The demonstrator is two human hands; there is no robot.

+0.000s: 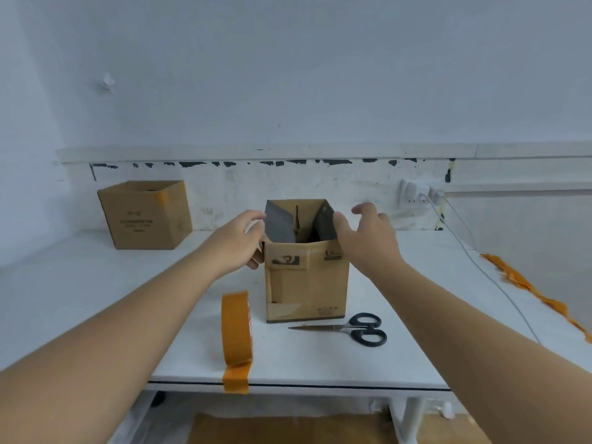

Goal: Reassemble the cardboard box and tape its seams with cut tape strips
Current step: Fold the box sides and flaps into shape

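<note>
Head view: left hand (241, 238) is cupped on the left side of the cardboard box (307, 283), fingers curled round its upper left corner and touching the left flap (279, 224), thumb up by the flap's top edge. Loose hold on the wall, not a tight pinch. Right hand (368, 233) sits at the upper right corner of the box, thumb against the right flap (325, 225), the other fingers spread open and lifted clear above the far right side. Cannot tell if the palm actually touches the box wall.

Box stands upright, top open, both side flaps raised and leaning inward, grey inner faces showing. Near wall carries printed marks and old tape patches. It sits mid-desk, a bit back from the front edge of the white desk (96, 299).

Orange tape roll (236, 328) stands on edge just left of the box toward the front edge, its loose end (236, 378) stuck down over the desk's front edge. Black-handled scissors (349, 329) lie flat just in front of the box's right half, blades shut and pointing left, handles to the right.

Second cardboard box (145, 216) sits at the back left of the desk against the wall, well apart, orange tape on one corner. White cable (480, 267) runs from a wall socket (413, 193) across the back right of the desk. Crumpled orange tape strip (525, 286) trails along the right edge.
</note>
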